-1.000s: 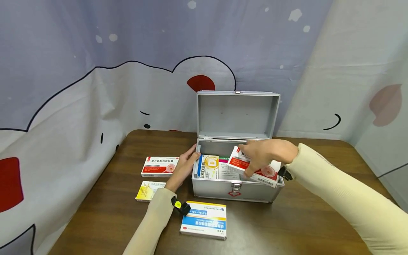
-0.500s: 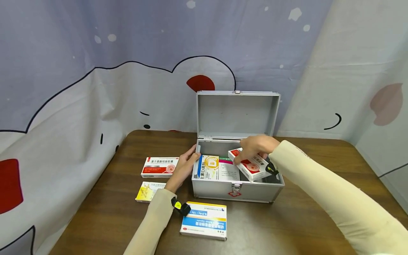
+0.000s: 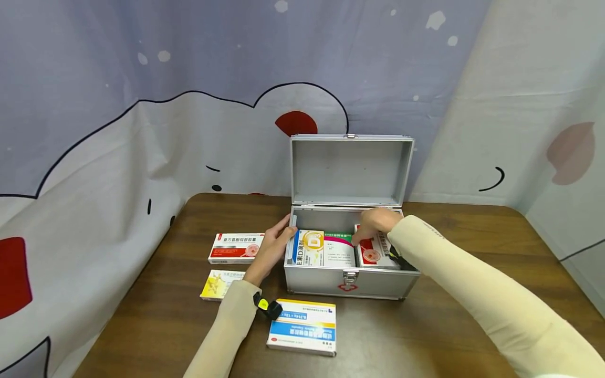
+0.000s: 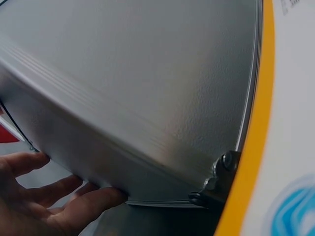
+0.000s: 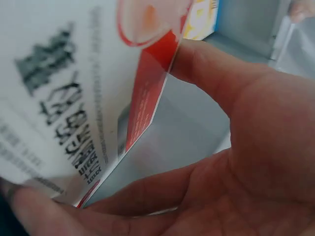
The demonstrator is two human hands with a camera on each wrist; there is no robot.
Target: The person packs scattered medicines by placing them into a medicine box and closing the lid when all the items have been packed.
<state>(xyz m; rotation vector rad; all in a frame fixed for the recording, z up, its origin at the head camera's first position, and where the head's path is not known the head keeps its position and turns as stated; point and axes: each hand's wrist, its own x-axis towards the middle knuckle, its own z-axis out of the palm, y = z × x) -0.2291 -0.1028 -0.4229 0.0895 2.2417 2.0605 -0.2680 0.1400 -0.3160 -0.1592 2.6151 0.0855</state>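
Inside the open silver case (image 3: 321,281), my right hand (image 3: 376,219) holds a white-and-red medicine box (image 3: 372,255). In the right wrist view, thumb and fingers grip opposite edges of that medicine box (image 5: 74,98). It sits low in the case's right part, to the right of a green, magenta and white box (image 3: 339,251) and a yellow-orange and white box (image 3: 310,247). My left hand (image 3: 270,249) rests on the case's left side, its fairly straight fingers touching near the rim; the left wrist view shows the fingertips (image 4: 110,196) against the grey metal.
On the wooden table (image 3: 402,336), left of the case, lie another white-and-red box (image 3: 231,247) and a yellow-and-white box (image 3: 219,283), partly behind my left arm. A blue-and-white box (image 3: 302,328) lies in front. The raised lid (image 3: 350,170) stands near the curtain (image 3: 212,142).
My right hand has lowered the white-and-red medicine box into the case, turning it from a sideways slant to nearly lined up with the other boxes. The left hand has stayed in place.
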